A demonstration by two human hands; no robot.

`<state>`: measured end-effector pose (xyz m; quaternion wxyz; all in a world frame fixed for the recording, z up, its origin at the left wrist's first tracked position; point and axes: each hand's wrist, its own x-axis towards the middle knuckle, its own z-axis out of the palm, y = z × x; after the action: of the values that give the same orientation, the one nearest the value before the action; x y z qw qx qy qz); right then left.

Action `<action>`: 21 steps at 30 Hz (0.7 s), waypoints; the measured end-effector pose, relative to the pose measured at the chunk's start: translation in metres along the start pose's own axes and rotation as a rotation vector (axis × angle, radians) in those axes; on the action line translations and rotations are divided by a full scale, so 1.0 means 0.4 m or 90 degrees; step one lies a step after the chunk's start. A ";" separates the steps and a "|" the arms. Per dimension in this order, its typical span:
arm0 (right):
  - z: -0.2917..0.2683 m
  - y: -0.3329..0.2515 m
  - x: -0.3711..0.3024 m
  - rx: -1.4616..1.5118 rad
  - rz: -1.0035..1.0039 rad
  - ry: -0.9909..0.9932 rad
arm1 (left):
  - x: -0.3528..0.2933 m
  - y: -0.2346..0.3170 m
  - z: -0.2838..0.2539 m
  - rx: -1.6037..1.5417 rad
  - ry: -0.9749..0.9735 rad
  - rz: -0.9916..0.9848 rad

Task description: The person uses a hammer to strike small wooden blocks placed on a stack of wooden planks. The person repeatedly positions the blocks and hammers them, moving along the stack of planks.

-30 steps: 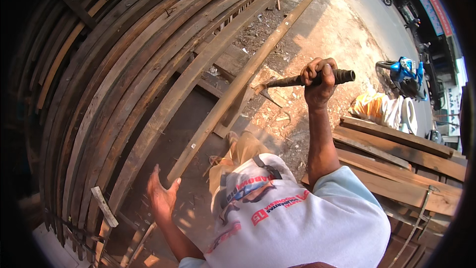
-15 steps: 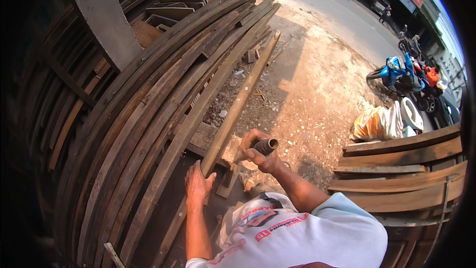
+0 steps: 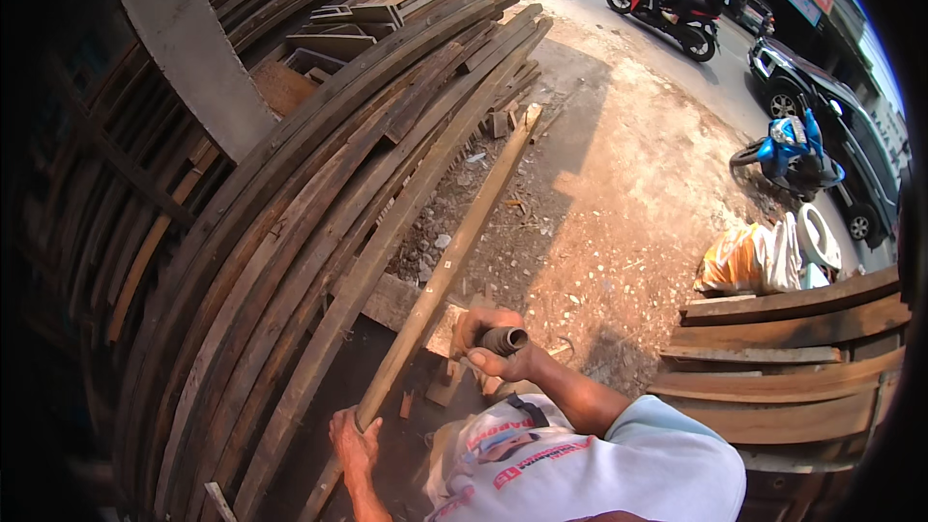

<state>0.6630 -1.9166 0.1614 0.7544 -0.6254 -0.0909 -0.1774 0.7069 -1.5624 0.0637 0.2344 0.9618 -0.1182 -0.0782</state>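
Note:
A long squared wooden beam (image 3: 449,266) slants from the far middle down toward the lower left. My left hand (image 3: 352,441) is closed around this beam near its lower part. To the right, my right hand (image 3: 498,346) grips a tool with a dark, ribbed, round handle (image 3: 505,339), its butt end turned up toward me. The tool's working end is hidden under the hand, so its kind cannot be made out. Just below that hand lies a short wood block (image 3: 445,383). A small wood offcut (image 3: 406,404) rests on the dark surface between my hands.
Long stacked timbers (image 3: 319,203) fill the left side beside a grey pillar (image 3: 188,39). Boards (image 3: 773,382) are piled at the right, with sacks (image 3: 732,261) behind them. Beyond the dirt ground stand a blue scooter (image 3: 788,150) and a dark car (image 3: 822,101); a red motorcycle (image 3: 667,5) carries two people.
My left hand has moved nearer and leftward with the beam, whose far end has also come nearer. My right hand has dropped slightly, still gripping the tool. A motorcycle and a car have appeared.

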 end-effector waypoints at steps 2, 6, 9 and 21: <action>0.003 0.012 -0.003 -0.013 0.046 -0.013 | -0.074 -0.065 -0.031 0.027 0.011 -0.072; -0.002 0.055 -0.030 0.094 0.021 0.041 | -0.149 -0.242 -0.067 0.058 0.023 -0.077; -0.060 0.080 -0.044 0.136 0.002 -0.005 | -0.219 -0.343 -0.112 0.066 0.019 -0.143; -0.048 0.102 -0.002 0.070 0.007 0.047 | -0.475 -0.663 -0.249 0.042 0.017 -0.335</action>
<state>0.6760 -1.9288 0.1202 0.7915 -0.5763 -0.0696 -0.1911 0.5957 -1.2405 0.0449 0.1758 0.9676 0.1362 -0.1197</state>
